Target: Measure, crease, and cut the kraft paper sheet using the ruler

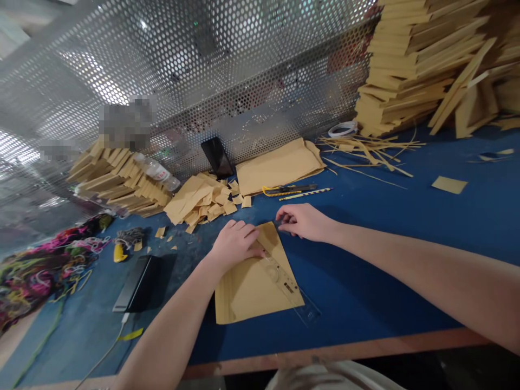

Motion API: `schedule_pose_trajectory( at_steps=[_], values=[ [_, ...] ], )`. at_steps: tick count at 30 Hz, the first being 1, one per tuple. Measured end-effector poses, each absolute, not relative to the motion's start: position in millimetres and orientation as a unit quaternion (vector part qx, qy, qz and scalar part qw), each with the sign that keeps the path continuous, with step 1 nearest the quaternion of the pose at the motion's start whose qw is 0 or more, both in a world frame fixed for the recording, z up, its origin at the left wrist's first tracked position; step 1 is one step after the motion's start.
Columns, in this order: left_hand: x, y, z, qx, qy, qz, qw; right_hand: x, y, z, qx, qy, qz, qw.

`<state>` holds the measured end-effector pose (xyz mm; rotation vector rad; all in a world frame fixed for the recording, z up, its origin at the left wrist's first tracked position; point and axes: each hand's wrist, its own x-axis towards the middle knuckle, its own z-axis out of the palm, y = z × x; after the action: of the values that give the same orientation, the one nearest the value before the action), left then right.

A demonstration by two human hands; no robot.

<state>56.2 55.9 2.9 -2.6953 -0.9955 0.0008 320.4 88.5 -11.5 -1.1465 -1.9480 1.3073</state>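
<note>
A brown kraft paper piece point(247, 295) lies on the blue tabletop, with a clear plastic ruler point(280, 276) slanting across its right side. The ruler's lower end sticks out past the paper's corner. My left hand point(238, 242) holds the ruler's upper end down against the paper, fingers close together. Just right of the paper's top edge hovers my right hand point(304, 222), its fingers loosely curled with a gap before the thumb; I see nothing in it. Beyond this hand lie a utility knife point(292, 189) and a striped pencil point(304, 194).
Kraft paper scraps point(203, 197), folded kraft sheets point(280, 165) and a phone point(218, 157) line the perforated metal panel point(244, 97). Tall paper stacks point(406, 70) rise at right, near thin paper strips point(369, 151). At left are a cabled black device point(136, 284) and tangled yarn point(36, 276).
</note>
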Motion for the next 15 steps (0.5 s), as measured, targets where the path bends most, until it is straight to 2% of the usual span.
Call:
schedule_pose_trajectory(
  at_steps=[5, 11, 15],
  values=[
    [52.8, 54.6, -2.6, -0.921, -0.368, 0.007, 0.128, 320.9, 88.8, -10.6, -0.429, -0.728, 0.462, 0.269],
    [55.8, 50.6, -3.7, -0.918, -0.383, -0.005, 0.098, 322.8, 94.7, -11.2, -0.437, -0.781, 0.358, 0.267],
    [62.6, 45.4, -1.3, -0.912, -0.401, -0.013, 0.088, 323.1, 96.3, -11.6, -0.437, -0.795, 0.33, 0.26]
  ],
)
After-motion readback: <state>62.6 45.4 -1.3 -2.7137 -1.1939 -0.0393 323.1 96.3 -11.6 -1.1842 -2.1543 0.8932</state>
